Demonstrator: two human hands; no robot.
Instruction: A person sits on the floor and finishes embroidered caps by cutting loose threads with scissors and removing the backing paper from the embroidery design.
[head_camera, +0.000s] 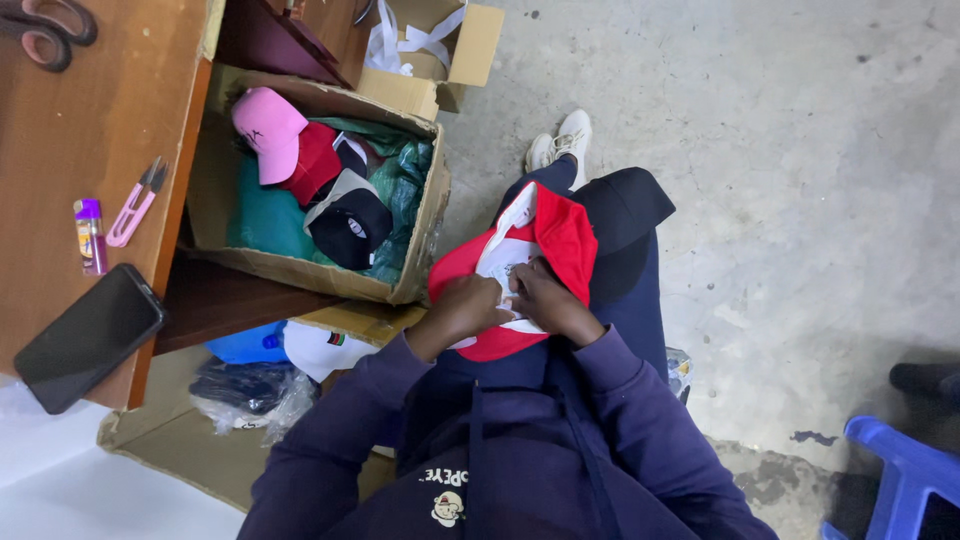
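Hands, L (468, 305) & R (545, 300), both curled shut on red cap (560, 240) in lap.

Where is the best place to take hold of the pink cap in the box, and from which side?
Probably the pink cap's brim, from above: the box is open on top, and the cap lies uppermost there, its flat brim pointing down-right over the red cap.

The seated person has a red cap (540, 260) turned inside out on the lap, both hands working in its white lining: the left hand (468, 305) grips the near side, the right hand (548, 300) pinches the middle. A dark cap (625, 215) lies under it. Beside the knees stands a cardboard box (415, 255) of caps, a pink cap (265, 130) on top. On the wooden table's (100, 110) near edge lie a phone (88, 335), pink snips (135, 205) and a lighter (90, 235).
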